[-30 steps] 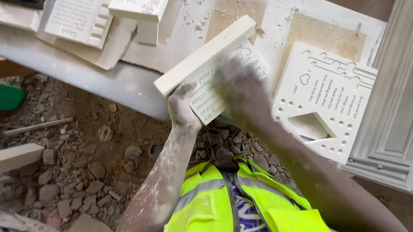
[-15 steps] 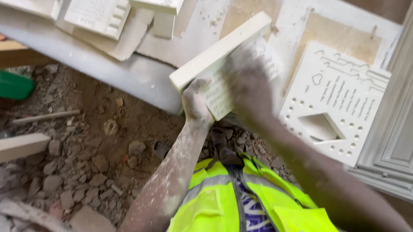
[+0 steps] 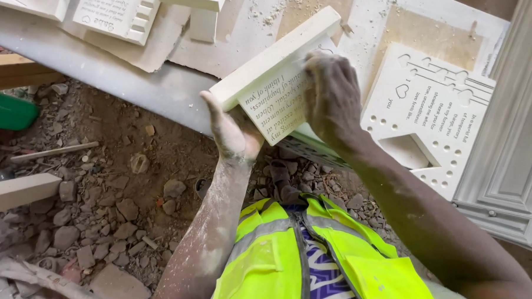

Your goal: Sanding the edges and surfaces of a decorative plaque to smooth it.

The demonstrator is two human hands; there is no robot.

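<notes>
Dust coats both forearms and the two hands working at the centre of the frame. The left hand (image 3: 233,130) is cupped under the lower end of a white carved plaque (image 3: 273,78), thumb up along its thick edge, fingers closed beneath it. The right hand (image 3: 334,97) lies flat over the plaque's lettered face, fingers curled onto it and pressing down; whether anything sits under that palm cannot be told. The plaque is tilted, its long edge running from mid-frame up toward the top centre, its lower part held clear of the pale desk (image 3: 158,88). Just right of it, on the desk, lies a second white plaque (image 3: 433,123) with heart cut-outs, drilled holes and an angular opening. More white carved pieces (image 3: 117,16) rest along the upper left edge. Below the desk, rubble (image 3: 97,214) covers the ground, with a green object (image 3: 5,111) at the far left. A high-visibility yellow vest (image 3: 317,254) fills the lower centre.
</notes>
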